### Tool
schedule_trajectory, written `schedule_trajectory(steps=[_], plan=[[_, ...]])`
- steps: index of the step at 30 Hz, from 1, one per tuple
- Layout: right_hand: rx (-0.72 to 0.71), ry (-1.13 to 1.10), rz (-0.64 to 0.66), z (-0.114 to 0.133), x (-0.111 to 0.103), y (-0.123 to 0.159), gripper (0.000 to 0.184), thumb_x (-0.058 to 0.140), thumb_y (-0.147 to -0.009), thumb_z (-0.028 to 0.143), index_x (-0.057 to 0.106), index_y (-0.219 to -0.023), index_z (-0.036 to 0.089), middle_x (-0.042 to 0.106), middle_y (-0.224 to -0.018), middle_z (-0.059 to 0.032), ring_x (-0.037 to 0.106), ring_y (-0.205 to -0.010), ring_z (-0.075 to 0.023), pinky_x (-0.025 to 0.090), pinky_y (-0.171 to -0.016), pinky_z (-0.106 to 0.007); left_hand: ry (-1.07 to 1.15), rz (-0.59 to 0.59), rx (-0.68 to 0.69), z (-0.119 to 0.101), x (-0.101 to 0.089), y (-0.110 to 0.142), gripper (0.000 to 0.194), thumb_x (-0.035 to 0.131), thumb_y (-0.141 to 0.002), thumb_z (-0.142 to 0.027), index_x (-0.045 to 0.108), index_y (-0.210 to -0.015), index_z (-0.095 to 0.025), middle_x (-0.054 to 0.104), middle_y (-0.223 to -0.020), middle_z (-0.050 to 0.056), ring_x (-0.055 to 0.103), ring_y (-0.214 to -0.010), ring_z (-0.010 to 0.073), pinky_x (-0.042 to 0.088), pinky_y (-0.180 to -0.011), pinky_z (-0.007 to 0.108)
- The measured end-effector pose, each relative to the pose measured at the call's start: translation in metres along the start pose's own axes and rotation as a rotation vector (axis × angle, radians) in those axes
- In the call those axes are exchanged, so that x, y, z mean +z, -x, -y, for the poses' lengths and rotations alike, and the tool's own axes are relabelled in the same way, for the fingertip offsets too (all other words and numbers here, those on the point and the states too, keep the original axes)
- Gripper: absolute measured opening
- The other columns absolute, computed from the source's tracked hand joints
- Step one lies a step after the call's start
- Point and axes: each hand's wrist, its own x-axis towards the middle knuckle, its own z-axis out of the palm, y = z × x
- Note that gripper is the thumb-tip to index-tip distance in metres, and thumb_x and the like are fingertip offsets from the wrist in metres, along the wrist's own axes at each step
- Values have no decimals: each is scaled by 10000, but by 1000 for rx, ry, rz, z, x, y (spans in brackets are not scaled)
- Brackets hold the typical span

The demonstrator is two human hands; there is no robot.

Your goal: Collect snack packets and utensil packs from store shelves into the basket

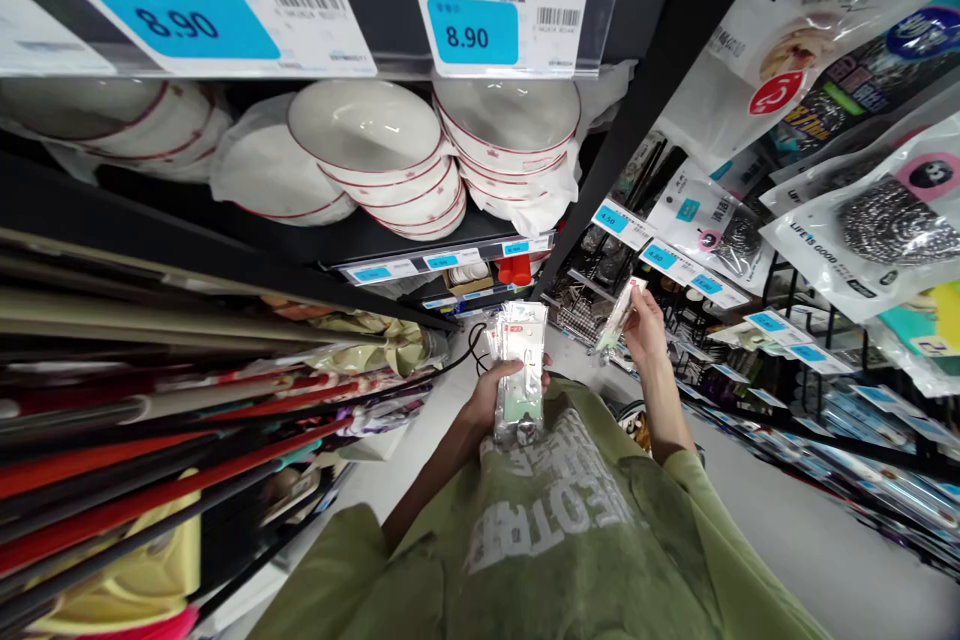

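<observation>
My left hand (491, 398) is closed around a stack of clear plastic packets (519, 365) with white and red cards inside, held upright in front of my chest. My right hand (643, 318) is raised to the right and pinches one similar slim packet (619, 315) by its edge, tilted toward the shelving on the right. The two hands are apart, a short gap between them.
Stacked white bowls with red rims (390, 165) fill the shelf on the left, under price tags reading 8.90 (472, 30). Hanging bags of steel scourers (885, 220) line the right racks. Red and dark rods (150, 460) jut out at lower left. A grey floor aisle (810, 540) runs between.
</observation>
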Motion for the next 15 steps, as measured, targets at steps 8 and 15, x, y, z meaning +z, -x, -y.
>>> schedule_trajectory(steps=[8, 15], plan=[[-299, 234, 99, 4, 24, -10, 373, 862, -706, 493, 663, -876, 227, 744, -860, -7, 660, -740, -154, 550, -690, -269, 0, 37, 140, 7, -1, -1, 820, 823, -617, -635, 677, -1231, -111, 750, -1020, 172, 722, -936, 356, 577, -749, 407], [-294, 319, 118, -1, 28, -7, 388, 808, -734, 531, 654, -922, 228, 729, -844, -21, 640, -702, -171, 514, -641, -283, -95, -30, 158, 5, 5, 16, 778, 898, -390, -289, 693, -1132, -174, 737, -941, 129, 692, -951, 370, 554, -712, 409]])
